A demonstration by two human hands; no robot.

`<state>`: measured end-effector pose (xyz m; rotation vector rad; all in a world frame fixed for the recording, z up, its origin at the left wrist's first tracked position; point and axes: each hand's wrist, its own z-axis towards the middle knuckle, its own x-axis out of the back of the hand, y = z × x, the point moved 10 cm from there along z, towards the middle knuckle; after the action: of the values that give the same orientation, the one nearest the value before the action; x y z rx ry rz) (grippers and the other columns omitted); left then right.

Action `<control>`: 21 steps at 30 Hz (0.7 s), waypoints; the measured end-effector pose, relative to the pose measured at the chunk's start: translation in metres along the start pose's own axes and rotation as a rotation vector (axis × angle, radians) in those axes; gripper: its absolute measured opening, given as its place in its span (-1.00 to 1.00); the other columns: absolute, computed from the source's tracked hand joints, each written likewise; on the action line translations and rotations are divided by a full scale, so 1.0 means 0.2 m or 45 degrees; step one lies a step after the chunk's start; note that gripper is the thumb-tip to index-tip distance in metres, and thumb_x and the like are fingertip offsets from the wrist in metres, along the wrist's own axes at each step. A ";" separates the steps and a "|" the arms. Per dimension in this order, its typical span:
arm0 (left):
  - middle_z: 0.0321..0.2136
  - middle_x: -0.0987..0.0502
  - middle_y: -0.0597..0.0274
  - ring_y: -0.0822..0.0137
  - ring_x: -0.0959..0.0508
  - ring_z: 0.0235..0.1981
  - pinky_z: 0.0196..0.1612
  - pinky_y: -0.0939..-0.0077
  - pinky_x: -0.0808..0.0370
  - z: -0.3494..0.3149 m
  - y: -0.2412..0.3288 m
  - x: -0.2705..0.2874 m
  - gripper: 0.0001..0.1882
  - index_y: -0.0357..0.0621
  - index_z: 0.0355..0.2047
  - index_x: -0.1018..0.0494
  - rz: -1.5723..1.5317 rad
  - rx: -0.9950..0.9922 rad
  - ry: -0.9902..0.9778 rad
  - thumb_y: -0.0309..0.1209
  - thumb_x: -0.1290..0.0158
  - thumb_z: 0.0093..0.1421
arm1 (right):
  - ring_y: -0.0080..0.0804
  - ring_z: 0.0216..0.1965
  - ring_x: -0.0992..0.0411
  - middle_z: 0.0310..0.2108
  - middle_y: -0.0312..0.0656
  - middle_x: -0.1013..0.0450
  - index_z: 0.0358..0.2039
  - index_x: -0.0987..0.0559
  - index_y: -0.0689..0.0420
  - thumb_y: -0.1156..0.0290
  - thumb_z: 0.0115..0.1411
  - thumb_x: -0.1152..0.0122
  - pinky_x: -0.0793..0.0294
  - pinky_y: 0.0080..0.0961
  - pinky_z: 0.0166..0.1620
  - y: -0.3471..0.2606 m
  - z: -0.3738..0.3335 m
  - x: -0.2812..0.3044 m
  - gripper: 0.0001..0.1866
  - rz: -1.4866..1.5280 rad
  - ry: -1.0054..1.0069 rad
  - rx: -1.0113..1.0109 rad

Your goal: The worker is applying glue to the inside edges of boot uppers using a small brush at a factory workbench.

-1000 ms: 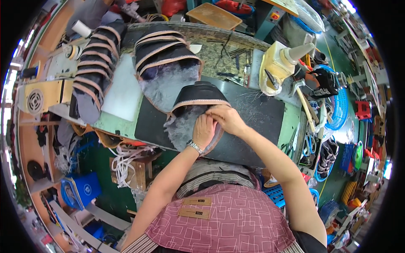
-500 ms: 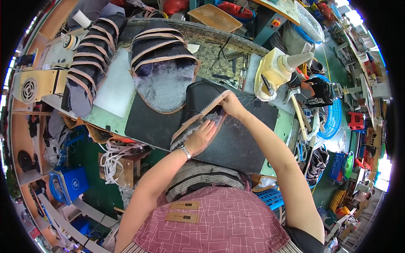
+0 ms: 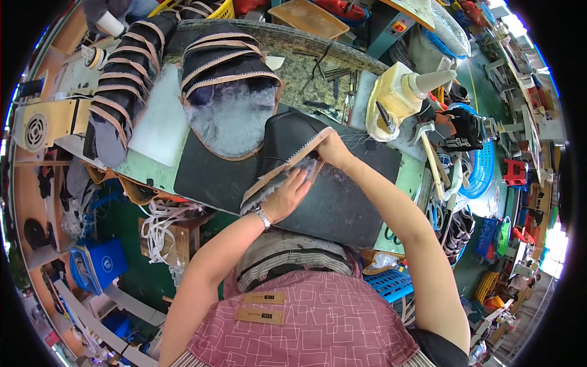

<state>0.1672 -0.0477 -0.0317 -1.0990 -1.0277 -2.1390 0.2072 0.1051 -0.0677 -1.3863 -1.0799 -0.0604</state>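
A black slipper (image 3: 290, 136) with grey fur lining and a tan, white-stitched rim lies tilted over a dark mat (image 3: 345, 202). My right hand (image 3: 333, 151) grips its rim at the right side, fingers curled and their tips hidden inside. On the fur footbed my left hand (image 3: 286, 199), with a watch at the wrist, rests flat with its fingers stretched forward. Just beyond, a pile of like slippers (image 3: 229, 122) shows its fur lining. Further left, more black slippers (image 3: 125, 79) are nested in a long row.
A pale yellow glue container (image 3: 391, 101) with a cone-shaped top stands right of the mat. A hammer (image 3: 431, 159) lies by the table's right edge. Thin tools (image 3: 348, 104) lie behind the mat. A person's sleeve (image 3: 110, 24) and a yellow basket (image 3: 226, 11) are at the far left.
The view has shifted slightly, and the slipper and both hands sit a little further left in it. A yellow basket holding slippers has come into sight at the far side. My grip looks the same.
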 end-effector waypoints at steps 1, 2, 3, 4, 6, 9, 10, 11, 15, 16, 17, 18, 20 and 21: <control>-0.10 -0.31 0.00 0.09 -0.32 -0.09 -0.05 0.31 -0.31 0.01 -0.02 -0.02 -0.64 -0.31 -0.15 -0.31 0.039 0.038 -0.020 -0.46 0.07 0.00 | -0.10 -0.38 -0.42 -0.45 0.01 -0.44 -0.40 -0.52 0.21 0.49 -0.06 -0.12 -0.40 -0.37 -0.33 0.01 0.01 0.00 -0.83 -0.001 -0.004 0.000; -0.07 -0.30 -0.02 0.08 -0.31 -0.06 -0.05 0.30 -0.30 0.03 -0.04 -0.04 -0.61 -0.32 -0.12 -0.28 0.079 0.075 -0.039 -0.44 0.06 0.00 | -0.18 -0.39 -0.43 -0.45 -0.01 -0.45 -0.39 -0.52 0.22 0.50 -0.05 -0.12 -0.40 -0.40 -0.32 0.02 0.01 -0.01 -0.84 0.092 -0.081 0.002; -0.07 -0.30 -0.02 0.08 -0.31 -0.06 -0.05 0.30 -0.30 0.05 -0.03 -0.02 -0.61 -0.32 -0.12 -0.28 0.078 0.078 -0.040 -0.44 0.06 0.00 | -0.26 -0.41 -0.44 -0.45 -0.03 -0.46 -0.39 -0.52 0.23 0.51 -0.04 -0.12 -0.40 -0.44 -0.32 0.02 0.00 -0.04 -0.84 0.187 -0.157 0.003; -0.07 -0.28 -0.02 0.08 -0.28 -0.03 0.00 0.31 -0.26 0.07 -0.04 -0.02 -0.56 -0.33 -0.10 -0.24 0.025 0.145 -0.095 -0.41 0.03 -0.01 | -0.26 -0.41 -0.44 -0.45 -0.03 -0.46 -0.39 -0.52 0.23 0.51 -0.04 -0.12 -0.40 -0.44 -0.32 0.03 0.00 -0.04 -0.84 0.186 -0.158 0.002; -0.06 -0.26 -0.03 0.07 -0.26 -0.01 0.04 0.32 -0.23 0.10 -0.05 -0.03 -0.51 -0.34 -0.07 -0.19 -0.027 0.209 -0.144 -0.39 0.00 -0.01 | -0.38 -0.43 -0.43 -0.46 -0.07 -0.47 -0.33 -0.52 0.24 0.56 -0.03 -0.11 -0.40 -0.48 -0.31 -0.03 -0.03 -0.08 -0.81 0.432 -0.253 0.137; -0.14 -0.31 -0.02 0.08 -0.31 -0.12 -0.12 0.29 -0.29 0.10 -0.10 -0.08 -0.44 -0.31 -0.08 -0.22 -0.110 0.331 -0.186 -0.31 -0.09 -0.08 | -0.21 -0.23 -0.41 -0.28 -0.01 -0.43 -0.27 -0.52 0.22 0.63 -0.12 -0.09 -0.39 -0.43 -0.16 -0.14 -0.17 -0.08 -0.69 -0.019 -0.256 0.533; -0.16 -0.31 -0.01 0.08 -0.31 -0.15 -0.13 0.29 -0.29 0.07 -0.11 -0.05 -0.43 -0.30 -0.08 -0.22 -0.066 0.375 -0.066 -0.31 -0.10 -0.09 | -0.13 -0.16 -0.38 -0.21 0.00 -0.40 -0.24 -0.51 0.21 0.64 -0.15 -0.08 -0.38 -0.39 -0.11 -0.25 -0.29 -0.08 -0.64 -0.343 -0.159 0.919; -0.17 -0.31 0.00 0.08 -0.32 -0.18 -0.13 0.28 -0.29 0.04 -0.12 -0.03 -0.42 -0.28 -0.08 -0.22 -0.023 0.416 0.054 -0.30 -0.12 -0.10 | -0.02 -0.04 -0.28 -0.07 0.02 -0.31 -0.18 -0.49 0.19 0.61 -0.19 -0.08 -0.31 -0.31 0.00 -0.18 -0.31 -0.14 -0.56 -0.408 -0.234 0.808; -0.20 -0.31 0.00 0.09 -0.34 -0.24 -0.16 0.30 -0.33 0.10 -0.13 -0.01 -0.45 -0.31 -0.12 -0.25 0.142 0.574 -0.079 -0.28 -0.12 -0.09 | -0.15 0.03 -0.24 0.04 -0.01 -0.21 -0.08 -0.40 0.13 0.51 -0.07 -0.12 -0.28 -0.34 0.03 -0.23 -0.47 -0.12 -0.55 -0.524 -0.300 0.717; -0.20 -0.31 0.00 0.09 -0.34 -0.24 -0.16 0.30 -0.33 0.12 -0.14 -0.01 -0.45 -0.31 -0.12 -0.25 0.142 0.569 -0.068 -0.28 -0.12 -0.09 | -0.15 0.03 -0.24 0.04 -0.01 -0.21 -0.08 -0.40 0.13 0.51 -0.07 -0.12 -0.28 -0.34 0.03 -0.23 -0.47 -0.06 -0.55 -0.535 -0.296 0.718; -0.20 -0.32 -0.01 0.10 -0.35 -0.24 -0.18 0.33 -0.33 0.13 -0.15 -0.05 -0.46 -0.34 -0.12 -0.26 0.177 0.564 -0.184 -0.27 -0.09 -0.06 | -0.15 -0.06 -0.31 -0.01 -0.02 -0.26 -0.12 -0.41 0.13 0.46 -0.04 -0.11 -0.34 -0.33 -0.07 -0.20 -0.43 0.15 -0.61 -0.355 -0.010 0.531; -0.20 -0.33 -0.01 0.12 -0.36 -0.24 -0.19 0.35 -0.34 0.12 -0.14 -0.09 -0.48 -0.37 -0.12 -0.26 0.208 0.556 -0.303 -0.27 -0.07 -0.03 | -0.15 -0.15 -0.38 -0.06 -0.03 -0.30 -0.17 -0.42 0.13 0.41 -0.01 -0.11 -0.41 -0.32 -0.17 -0.15 -0.42 0.35 -0.67 -0.170 0.272 0.336; -0.25 -0.34 0.00 0.13 -0.39 -0.28 -0.25 0.38 -0.39 0.15 -0.13 -0.05 -0.59 -0.40 -0.23 -0.33 0.222 0.514 -0.300 -0.30 -0.03 0.00 | -0.11 -0.32 -0.43 -0.21 -0.04 -0.38 -0.31 -0.44 0.17 0.31 0.01 -0.13 -0.43 -0.27 -0.35 -0.18 -0.44 0.78 -0.75 -0.270 0.927 -0.057; -0.29 -0.35 0.01 0.14 -0.40 -0.31 -0.29 0.40 -0.42 0.17 -0.15 -0.06 -0.65 -0.38 -0.29 -0.35 0.192 0.561 -0.328 -0.32 -0.03 0.00 | -0.10 -0.38 -0.43 -0.34 -0.06 -0.40 -0.38 -0.45 0.18 0.26 0.01 -0.14 -0.42 -0.26 -0.38 -0.23 -0.42 0.88 -0.74 -0.542 1.086 -0.007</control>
<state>0.1679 -0.0011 -0.0409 -1.2012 -1.4015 -1.5756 0.3242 0.1212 0.0952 -0.9456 -0.6176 -0.8831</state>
